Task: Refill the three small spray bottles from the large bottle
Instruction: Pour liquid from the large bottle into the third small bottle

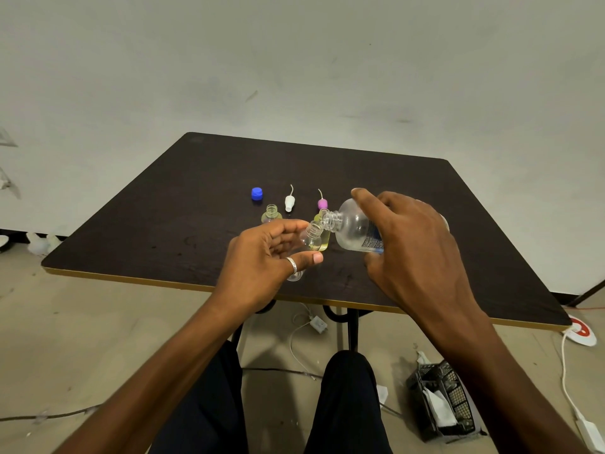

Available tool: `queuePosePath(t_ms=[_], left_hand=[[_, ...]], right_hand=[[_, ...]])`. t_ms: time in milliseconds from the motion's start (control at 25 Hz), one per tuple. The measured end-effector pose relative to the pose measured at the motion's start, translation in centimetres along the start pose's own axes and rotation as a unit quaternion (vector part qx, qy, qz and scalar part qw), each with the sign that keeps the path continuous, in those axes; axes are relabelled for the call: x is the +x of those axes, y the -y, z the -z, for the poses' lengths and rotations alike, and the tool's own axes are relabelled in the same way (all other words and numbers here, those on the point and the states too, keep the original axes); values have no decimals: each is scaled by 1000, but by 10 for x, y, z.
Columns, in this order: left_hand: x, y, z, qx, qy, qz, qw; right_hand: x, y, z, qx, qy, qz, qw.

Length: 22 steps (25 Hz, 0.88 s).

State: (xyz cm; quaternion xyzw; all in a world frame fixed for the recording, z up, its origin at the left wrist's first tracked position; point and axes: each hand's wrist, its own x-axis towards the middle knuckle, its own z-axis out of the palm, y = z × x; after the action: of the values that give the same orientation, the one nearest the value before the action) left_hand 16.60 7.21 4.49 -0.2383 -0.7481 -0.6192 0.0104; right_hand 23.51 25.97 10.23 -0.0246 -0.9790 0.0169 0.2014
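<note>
right hand point(415, 244) fingers point(370, 204) clamped on tilted large clear plastic bottle point(352, 229), its mouth at small clear bottle point(312, 237) pinched in left hand point(271, 253).

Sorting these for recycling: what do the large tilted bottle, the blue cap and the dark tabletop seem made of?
Large clear labelled bottle: probably glossy thin plastic; see-through, moulded neck threads.
Round blue cap: opaque plastic, even colour, slight sheen.
Dark brown tabletop: likely laminated board, matte; pale band along its edge.
</note>
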Motion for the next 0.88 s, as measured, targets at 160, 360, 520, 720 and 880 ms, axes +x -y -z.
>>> queuePosePath(t_ms=[160,360,520,720,880], left_hand=[[0,1,0,2,0,0,1000],[-1,2,-1,2,2,-1,1000],[-1,1,-1,-1,7,-3,1000],[-1,0,-1,-1,13,-2,1000],[-1,1,-1,-6,10,-3,1000]], right_hand=[[0,-1,0,-2,1,-1,1000],[0,-1,-2,-15,-4,-1,1000],[1,-2,-2,-24,-5,1,1000],[1,-2,-3,-32,-2,4,999],[1,-2,-2,-40,-1,4,999]])
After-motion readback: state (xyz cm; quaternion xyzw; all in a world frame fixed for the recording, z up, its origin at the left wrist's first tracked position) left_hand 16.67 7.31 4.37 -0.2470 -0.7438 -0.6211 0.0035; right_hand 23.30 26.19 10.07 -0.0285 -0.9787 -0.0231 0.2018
